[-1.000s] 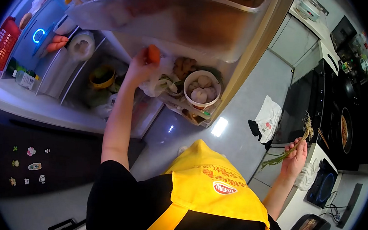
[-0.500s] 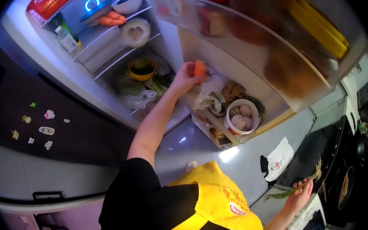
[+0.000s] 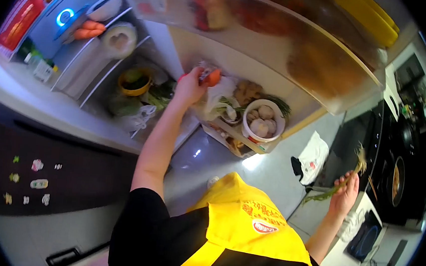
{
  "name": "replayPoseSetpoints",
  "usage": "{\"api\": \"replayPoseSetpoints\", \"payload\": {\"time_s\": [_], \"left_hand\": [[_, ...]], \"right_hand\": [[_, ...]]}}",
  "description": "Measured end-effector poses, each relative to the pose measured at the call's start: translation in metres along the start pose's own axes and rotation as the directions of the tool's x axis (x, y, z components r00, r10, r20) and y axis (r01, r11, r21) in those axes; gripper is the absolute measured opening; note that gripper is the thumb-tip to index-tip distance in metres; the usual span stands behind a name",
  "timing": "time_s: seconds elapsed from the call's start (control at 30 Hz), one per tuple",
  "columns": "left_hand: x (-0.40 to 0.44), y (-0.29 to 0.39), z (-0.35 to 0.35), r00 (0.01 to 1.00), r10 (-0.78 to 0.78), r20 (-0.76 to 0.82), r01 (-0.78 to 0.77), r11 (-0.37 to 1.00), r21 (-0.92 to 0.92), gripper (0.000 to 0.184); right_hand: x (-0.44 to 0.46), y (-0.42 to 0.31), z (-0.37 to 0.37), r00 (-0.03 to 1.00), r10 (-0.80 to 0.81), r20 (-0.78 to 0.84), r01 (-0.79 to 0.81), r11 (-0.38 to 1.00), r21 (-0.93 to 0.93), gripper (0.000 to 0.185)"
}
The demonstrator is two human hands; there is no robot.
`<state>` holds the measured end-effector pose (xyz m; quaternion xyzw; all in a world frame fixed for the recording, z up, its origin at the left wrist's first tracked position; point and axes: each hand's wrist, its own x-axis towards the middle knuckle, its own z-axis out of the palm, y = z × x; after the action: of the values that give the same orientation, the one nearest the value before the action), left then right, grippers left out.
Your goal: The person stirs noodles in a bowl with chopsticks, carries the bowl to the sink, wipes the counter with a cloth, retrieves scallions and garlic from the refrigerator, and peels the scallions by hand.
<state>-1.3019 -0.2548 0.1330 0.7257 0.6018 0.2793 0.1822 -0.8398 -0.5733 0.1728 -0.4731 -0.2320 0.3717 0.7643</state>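
My left hand point(image 3: 190, 87) reaches into the lower door shelf of the open fridge, its fingers closed around a red-orange item point(image 3: 211, 78) that I cannot make out clearly. Beside it sit a white plastic bag point(image 3: 221, 96), a piece of ginger point(image 3: 247, 92) and a white tub point(image 3: 249, 131) with garlic bulbs point(image 3: 260, 127). Out to the right, my right hand point(image 3: 346, 192) grips a bunch of green onions point(image 3: 354, 169), roots up and green ends hanging to the left.
Carrots point(image 3: 89, 30) and a yellow bowl point(image 3: 135, 82) stand on the fridge shelves at left. A clear door bin point(image 3: 261, 32) hangs above my left hand. On the right are a pan point(image 3: 397, 181) on the stove and a white cloth point(image 3: 313, 156).
The view has swung right and partly back. My left hand has turned at the door shelf, the red-orange item still in it. My right hand keeps hold of the green onions.
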Motion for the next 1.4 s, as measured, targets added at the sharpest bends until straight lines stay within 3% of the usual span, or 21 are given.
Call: {"api": "replayPoseSetpoints", "payload": {"time_s": [0.1,0.13,0.17,0.2,0.27,0.3,0.37,0.4,0.47,0.77,0.9,1.0,1.07,1.1,1.13,1.17,1.27,1.33,1.37,1.4], "left_hand": [[-0.003,0.028,-0.003,1.000,0.009,-0.019,-0.007,0.996,0.091,0.044],[-0.008,0.043,-0.004,0.962,0.198,-0.190,-0.173,0.975,0.140,0.041],[-0.014,0.057,-0.004,0.860,0.377,-0.345,-0.320,0.924,0.210,0.037],[-0.023,0.075,-0.001,0.861,0.389,-0.327,-0.341,0.919,0.195,0.037],[-0.041,0.112,0.018,0.858,0.514,0.004,-0.513,0.856,-0.071,0.031],[-0.045,0.120,0.029,0.851,0.525,0.014,-0.522,0.849,-0.084,0.031],[-0.050,0.133,0.050,0.768,0.535,0.351,-0.601,0.792,0.106,0.024],[-0.048,0.141,0.058,0.760,0.545,0.355,-0.610,0.787,0.098,0.024],[-0.040,0.158,0.070,0.826,0.240,0.510,-0.451,0.824,0.342,0.025],[-0.040,0.174,0.119,0.940,0.115,0.322,-0.242,0.889,0.389,0.051],[-0.049,0.191,0.105,0.928,-0.007,0.373,-0.131,0.930,0.344,0.051],[-0.056,0.188,0.101,0.960,0.004,0.281,-0.083,0.960,0.269,0.051],[-0.060,0.185,0.091,0.977,0.114,0.178,-0.125,0.991,0.051,0.058],[-0.062,0.182,0.088,0.986,0.165,0.024,-0.166,0.986,0.028,0.057],[-0.061,0.177,0.085,0.992,0.122,0.012,-0.114,0.958,-0.263,0.053],[-0.061,0.169,0.081,0.997,0.073,0.012,-0.055,0.845,-0.532,0.050],[-0.075,0.156,0.042,0.989,-0.006,0.145,0.097,0.771,-0.630,0.046],[-0.094,0.144,0.030,0.975,-0.205,0.088,0.186,0.528,-0.828,0.039],[-0.103,0.131,0.026,0.973,-0.217,0.084,0.190,0.530,-0.826,0.039],[-0.114,0.114,0.026,0.954,-0.242,0.177,0.254,0.334,-0.908,0.035]], "right_hand": [[0.001,-0.001,0.000,0.999,-0.026,-0.022,0.027,1.000,0.014,0.016],[0.000,0.000,0.001,0.998,-0.030,-0.049,0.031,0.999,0.012,0.016],[0.000,0.002,-0.001,0.998,-0.037,-0.060,0.035,0.999,-0.032,0.018],[-0.002,0.001,0.002,0.997,-0.032,-0.071,0.031,0.999,-0.011,0.016],[-0.004,0.000,0.004,0.997,-0.015,-0.080,0.012,0.999,-0.036,0.018],[-0.003,0.000,0.004,0.995,-0.019,-0.094,0.016,0.999,-0.029,0.018],[-0.004,-0.002,0.007,0.996,-0.031,-0.089,0.029,0.999,-0.020,0.017],[-0.005,-0.004,0.008,0.997,-0.036,-0.068,0.036,0.999,-0.006,0.017],[-0.006,-0.008,0.011,0.995,-0.038,-0.088,0.038,0.999,-0.004,0.017],[-0.003,0.002,-0.009,0.993,0.003,-0.122,0.003,0.999,0.052,0.015],[0.013,0.016,0.008,0.999,0.018,-0.048,-0.015,0.998,0.062,0.018],[0.037,0.029,0.030,0.998,0.017,0.063,-0.020,0.999,0.049,0.021],[0.054,0.036,0.051,0.992,0.014,0.124,-0.017,1.000,0.024,0.024],[0.065,0.041,0.064,0.988,-0.020,0.155,0.016,1.000,0.025,0.026],[0.075,0.046,0.077,0.981,-0.051,0.185,0.048,0.999,0.025,0.028],[0.084,0.053,0.089,0.979,-0.067,0.194,0.054,0.996,0.071,0.029],[0.105,0.083,0.115,0.970,-0.076,0.231,0.032,0.982,0.188,0.029],[0.111,0.104,0.121,0.971,-0.066,0.229,0.023,0.982,0.188,0.024],[0.113,0.108,0.120,0.970,-0.072,0.234,0.030,0.984,0.176,0.024],[0.115,0.110,0.119,0.967,-0.076,0.242,0.037,0.986,0.162,0.024]]}}
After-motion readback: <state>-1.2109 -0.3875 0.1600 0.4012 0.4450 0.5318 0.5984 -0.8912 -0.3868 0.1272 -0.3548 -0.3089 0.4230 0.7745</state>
